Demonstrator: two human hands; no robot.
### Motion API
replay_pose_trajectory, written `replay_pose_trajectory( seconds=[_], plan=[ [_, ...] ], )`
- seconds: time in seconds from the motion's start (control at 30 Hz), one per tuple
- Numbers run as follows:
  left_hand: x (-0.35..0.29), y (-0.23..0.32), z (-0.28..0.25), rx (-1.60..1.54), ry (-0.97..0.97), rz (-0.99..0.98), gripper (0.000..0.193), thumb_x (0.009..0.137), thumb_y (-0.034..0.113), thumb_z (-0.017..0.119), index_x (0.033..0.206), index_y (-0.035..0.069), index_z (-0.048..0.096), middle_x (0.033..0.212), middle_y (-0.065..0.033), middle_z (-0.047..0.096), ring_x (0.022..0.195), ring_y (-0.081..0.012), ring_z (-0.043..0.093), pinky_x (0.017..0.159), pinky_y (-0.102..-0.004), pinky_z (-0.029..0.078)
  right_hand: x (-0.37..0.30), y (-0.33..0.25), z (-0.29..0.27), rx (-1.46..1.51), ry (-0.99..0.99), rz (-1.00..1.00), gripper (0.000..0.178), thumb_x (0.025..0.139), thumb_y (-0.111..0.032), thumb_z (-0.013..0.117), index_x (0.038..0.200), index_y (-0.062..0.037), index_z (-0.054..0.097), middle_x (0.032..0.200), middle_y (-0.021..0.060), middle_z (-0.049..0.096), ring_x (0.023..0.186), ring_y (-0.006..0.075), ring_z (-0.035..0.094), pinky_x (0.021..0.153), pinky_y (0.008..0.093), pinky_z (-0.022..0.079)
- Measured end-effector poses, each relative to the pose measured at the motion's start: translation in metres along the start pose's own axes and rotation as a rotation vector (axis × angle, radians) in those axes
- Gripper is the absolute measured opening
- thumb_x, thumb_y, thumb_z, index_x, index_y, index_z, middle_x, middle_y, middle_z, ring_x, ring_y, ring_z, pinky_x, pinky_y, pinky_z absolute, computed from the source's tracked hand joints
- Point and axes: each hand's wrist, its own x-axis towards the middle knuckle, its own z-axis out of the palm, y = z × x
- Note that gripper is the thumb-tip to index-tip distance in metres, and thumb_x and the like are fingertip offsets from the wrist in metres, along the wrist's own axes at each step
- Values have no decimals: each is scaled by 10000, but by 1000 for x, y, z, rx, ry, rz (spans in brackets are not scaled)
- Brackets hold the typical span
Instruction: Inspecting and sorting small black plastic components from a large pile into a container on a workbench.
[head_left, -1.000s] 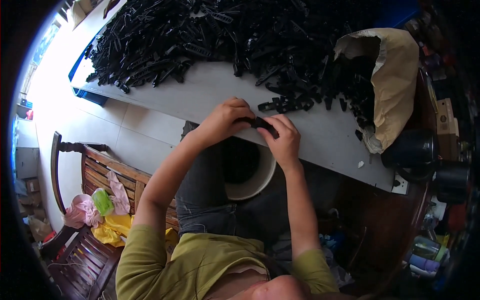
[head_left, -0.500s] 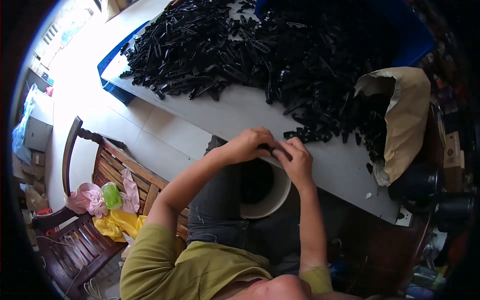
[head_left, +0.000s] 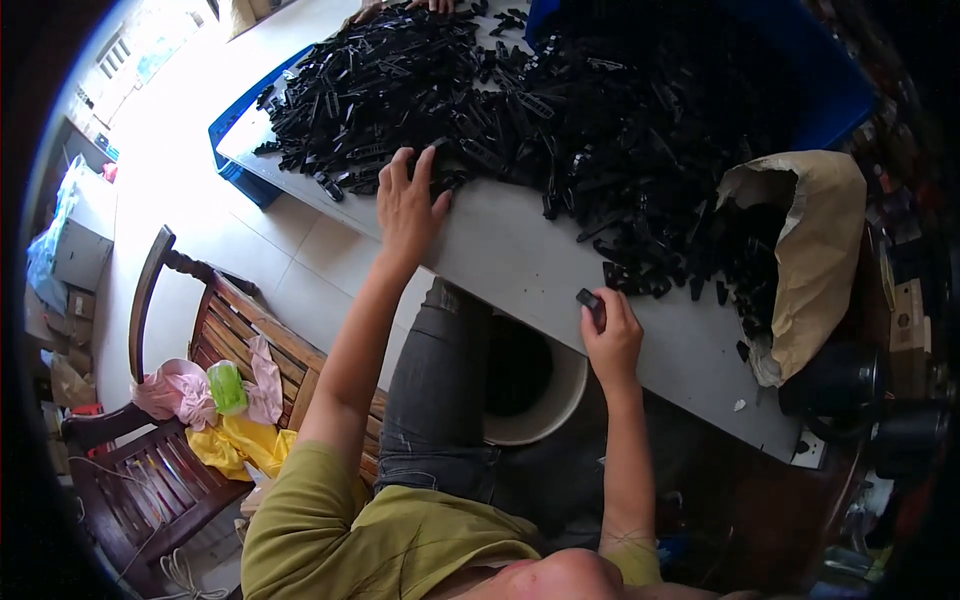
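My left hand [head_left: 408, 210] reaches up to the near edge of a large pile of black plastic parts [head_left: 370, 95], its fingers apart and the tips over the nearest parts. Whether they touch any part is unclear. Above the tabletop's front edge, my right hand [head_left: 613, 340] pinches a small black plastic piece [head_left: 590, 299] between thumb and fingers. Smaller black parts [head_left: 640, 278] lie on the grey-white table [head_left: 500, 235] just beyond that hand.
A white bucket [head_left: 575, 392] with dark contents stands below the table edge. At right, a brown paper bag [head_left: 825, 240] spills black parts; a blue crate [head_left: 835, 80] is behind. A wooden chair [head_left: 265, 325] holds cloths. Another person's hand [head_left: 435, 4] shows at the far edge.
My hands were together over the bucket's rim and have parted. The left has moved forward and left to the pile; the right has shifted slightly and holds a black piece.
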Motion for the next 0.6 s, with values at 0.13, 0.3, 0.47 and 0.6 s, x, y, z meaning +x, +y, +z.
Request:
replay_pose_trajectory(
  seconds=[0.13,0.3,0.47,0.6],
  plan=[
    [-1,-5,8,-62,-107,-4,463,751,90,710,1189,99,560,1207,-134,483,1115,-346,475,941,-406,437,-1,-3,-1,-28,-9,-5,250,805,-111,687,1019,-71,563,942,111,599,832,337,619,675,412,510],
    [-19,18,23,-298,-97,88,394,744,45,716,1124,69,611,1178,-147,499,1036,-337,551,876,-397,474,0,-4,1,-45,2,-12,255,796,-123,695,1008,-64,565,944,101,597,856,326,621,683,404,509],
    [-18,42,31,-452,-198,77,473,758,2,711,1209,90,599,1211,-144,478,1026,-304,555,873,-367,479,3,-8,2,-98,-5,17,243,776,-117,698,977,-61,574,938,105,588,834,339,610,686,405,501],
    [-20,47,34,-484,-181,134,596,766,-12,704,1318,116,518,1229,-148,455,1050,-313,531,886,-365,471,2,-8,5,-118,-2,18,237,778,-136,699,966,-62,575,932,103,581,830,335,611,681,404,500]
  ],
)
